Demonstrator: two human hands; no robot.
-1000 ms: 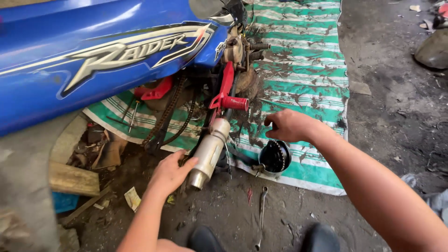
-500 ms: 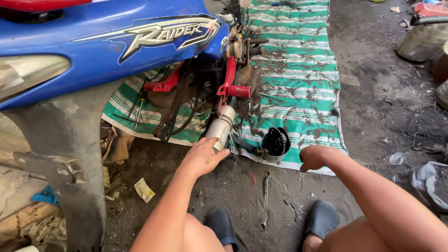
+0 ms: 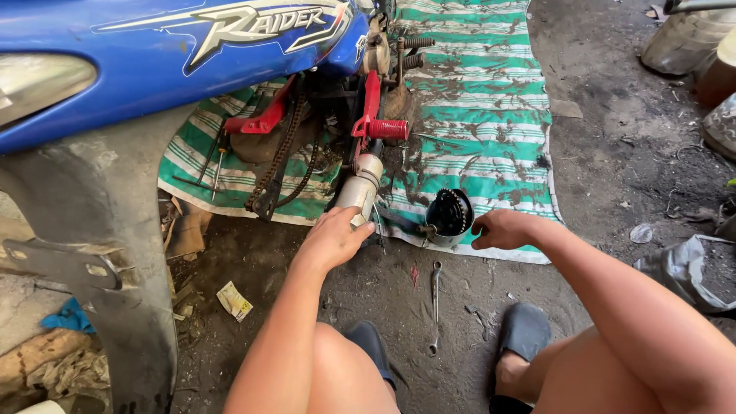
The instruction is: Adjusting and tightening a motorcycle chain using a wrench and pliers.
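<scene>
Gripping the lower end of the silver exhaust pipe point(image 3: 359, 188), whose long axis slants up and away from it toward the red footpeg point(image 3: 387, 129), the left hand point(image 3: 335, 239) hides the pipe's tip, while the right hand point(image 3: 502, 228), fingers curled, rests just beside the black toothed drum point(image 3: 448, 215), grip unclear.

Your left hand point(image 3: 333, 239) rests on the near end of the exhaust pipe point(image 3: 359, 189), with the drive chain point(image 3: 280, 161) to its left and the foot peg point(image 3: 387, 129) beyond it. Your right hand point(image 3: 502, 228) sits just right of the toothed hub point(image 3: 449, 215) on the mat's point(image 3: 491, 115) near edge. The wrench point(image 3: 435, 303) lies on the ground between your hands, nearer to you.
</scene>
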